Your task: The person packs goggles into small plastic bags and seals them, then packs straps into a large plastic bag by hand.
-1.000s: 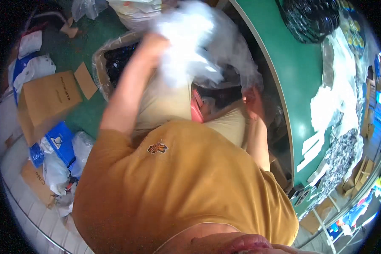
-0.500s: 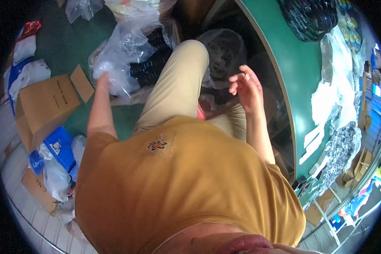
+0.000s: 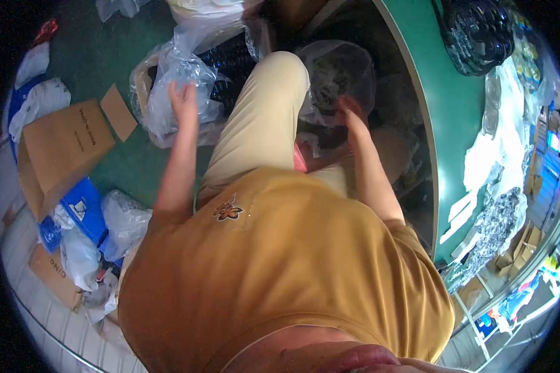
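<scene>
My left hand (image 3: 183,102) has its fingers apart, in front of or touching a crumpled clear plastic bag (image 3: 168,121); I see nothing held in it. Beside that bag lie shiny black items (image 3: 233,59), partly under the film, inside what looks like an open carton (image 3: 140,93). My right hand (image 3: 350,113), dim and blurred, reaches to the lower edge of another clear plastic bag (image 3: 339,68) under the table. Its fingers do not show well enough to tell whether they grip the film. Something pale and tangled shows through this second bag.
A green table (image 3: 445,149) curves along the right, bearing bundled black items (image 3: 479,37) and white plastic wrapping (image 3: 498,124). On the left stand an open brown carton (image 3: 65,152), a blue package (image 3: 86,208) and clear bags (image 3: 124,217). My raised knee (image 3: 280,81) lies between both hands.
My left hand has come right, off the bunched film, and its fingers have spread. My right hand has moved slightly left and down into shadow, to the other bag.
</scene>
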`<state>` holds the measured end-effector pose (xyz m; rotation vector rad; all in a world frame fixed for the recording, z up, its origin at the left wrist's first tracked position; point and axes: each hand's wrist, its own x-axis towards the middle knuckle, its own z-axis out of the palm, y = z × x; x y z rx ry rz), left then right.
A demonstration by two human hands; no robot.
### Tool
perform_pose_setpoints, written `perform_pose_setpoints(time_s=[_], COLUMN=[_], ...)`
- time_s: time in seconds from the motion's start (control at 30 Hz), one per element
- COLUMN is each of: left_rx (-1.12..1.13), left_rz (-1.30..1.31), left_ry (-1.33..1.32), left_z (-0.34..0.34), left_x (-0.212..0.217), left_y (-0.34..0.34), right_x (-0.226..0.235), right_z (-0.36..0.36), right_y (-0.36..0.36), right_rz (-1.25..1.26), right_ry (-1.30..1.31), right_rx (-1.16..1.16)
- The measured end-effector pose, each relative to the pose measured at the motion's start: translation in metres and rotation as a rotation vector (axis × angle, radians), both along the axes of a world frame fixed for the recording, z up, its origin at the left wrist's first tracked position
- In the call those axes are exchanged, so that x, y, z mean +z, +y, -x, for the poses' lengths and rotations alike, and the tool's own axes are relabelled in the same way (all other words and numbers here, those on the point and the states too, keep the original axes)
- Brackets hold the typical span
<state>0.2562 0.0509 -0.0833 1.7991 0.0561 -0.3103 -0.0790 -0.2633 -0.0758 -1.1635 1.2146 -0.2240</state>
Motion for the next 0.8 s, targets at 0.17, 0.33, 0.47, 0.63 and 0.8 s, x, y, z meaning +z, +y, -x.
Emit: perform_pose_setpoints(time_s=[0.17, 0.33, 0.47, 0.63, 0.8], left_rx=[-0.604, -1.137, -1.151, -1.136, -1.102], left_rz=[0.055, -0.361, -0.282, -0.275, -0.320], left_ry=[-0.386, -0.738, -0.762, -0.741, -0.751], left_z=[0.078, 0.088, 0.074, 0.071, 0.071], left_x=[0.118, 0.143, 0.131, 0.129, 0.136], left_y=[-0.085, -0.128, -0.144, -0.147, -0.138], right_x=[-0.131, -0.150, -0.173, -0.178, -0.170], right_z=[0.014, -0.019, -0.033, -0.004, 0.023], right_y=[-0.048, -0.055, -0.054, -0.037, -0.048], right_rz=[-0.189, 0.044, 0.162, 0.009, -0.113], right_ry=[0.000, 0.310, 0.258, 0.105, -0.057], right_rx=[-0.229, 0.053, 0.056, -0.039, -0.064])
